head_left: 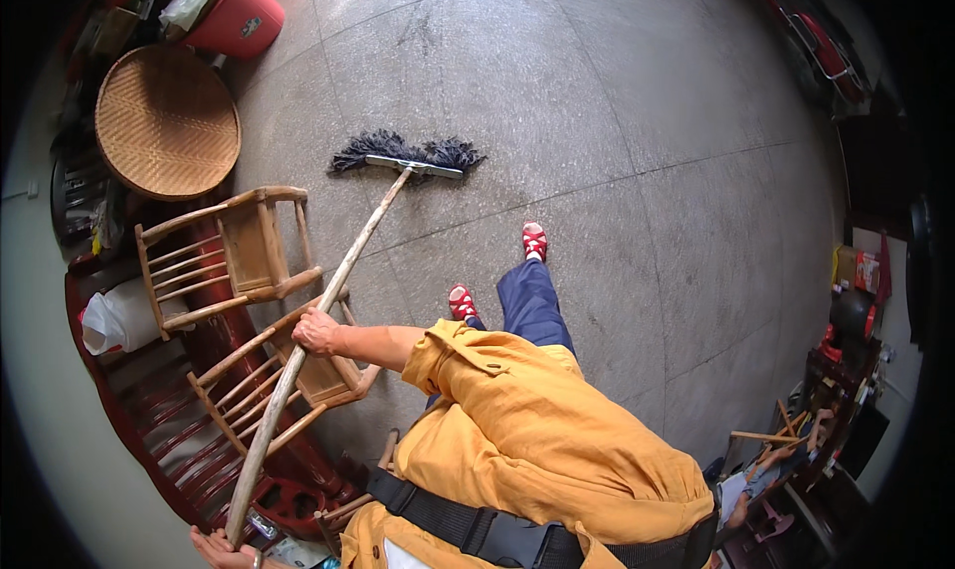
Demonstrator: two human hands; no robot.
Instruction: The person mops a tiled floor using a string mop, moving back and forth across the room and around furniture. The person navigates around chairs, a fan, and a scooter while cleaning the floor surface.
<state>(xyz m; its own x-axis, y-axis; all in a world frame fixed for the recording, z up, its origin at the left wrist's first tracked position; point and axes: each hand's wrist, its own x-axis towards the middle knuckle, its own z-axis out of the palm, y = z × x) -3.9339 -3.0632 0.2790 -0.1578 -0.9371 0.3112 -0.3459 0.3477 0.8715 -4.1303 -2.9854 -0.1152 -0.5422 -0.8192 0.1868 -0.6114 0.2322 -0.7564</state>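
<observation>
A mop with a long pale wooden handle (348, 261) and a dark stringy head (406, 153) rests on the grey stone floor (597, 121). My right hand (318, 332) reaches out of a yellow sleeve and grips the handle about midway. At the lower left edge my left hand (221, 549) holds the top end of the handle. My feet in red shoes (535, 241) stand just right of the mop head.
Two small wooden chairs (239, 256) stand to the left, beside a dark red bench (189, 440) with a white bag (114, 320). A round woven tray (167, 121) and a red bucket (239, 17) are upper left. Another person (766, 479) sits among clutter at lower right.
</observation>
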